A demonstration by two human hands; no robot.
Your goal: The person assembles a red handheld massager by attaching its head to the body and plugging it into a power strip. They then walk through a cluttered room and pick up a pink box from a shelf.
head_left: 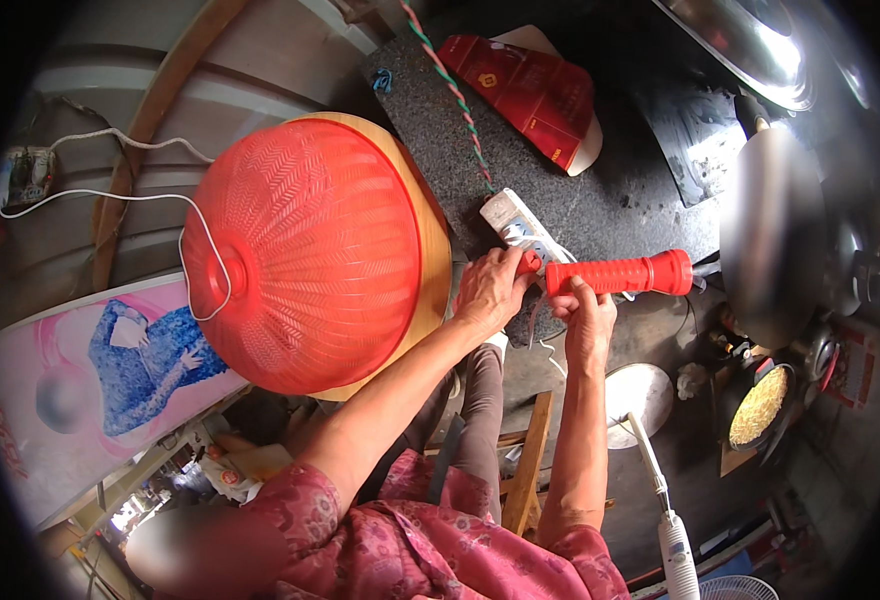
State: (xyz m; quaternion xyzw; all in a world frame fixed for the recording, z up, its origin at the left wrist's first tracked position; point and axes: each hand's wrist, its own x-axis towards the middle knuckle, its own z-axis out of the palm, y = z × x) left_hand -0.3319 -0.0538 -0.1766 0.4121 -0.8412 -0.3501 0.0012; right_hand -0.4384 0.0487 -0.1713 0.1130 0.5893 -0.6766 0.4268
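A red flashlight (615, 277) lies level in my right hand (590, 312), whose fingers are wrapped round its body from below. Its wide head points right, and its tail end faces my left hand (492, 290). Pinched in the fingers of my left hand is a small round red piece, which looks like the flashlight's end cap (530, 262), a little apart from the tail. Just beyond my left hand, a white power strip (520, 222) with plugs in it rests by the edge of the dark speckled stone counter (430, 160).
A big red mesh food cover (310, 255) sits on a round wooden tabletop (438, 250) to the left. On the counter lies a red packet (535, 95). A pan of yellow food (760, 408) is at right, a white standing fan (676, 550) at lower right.
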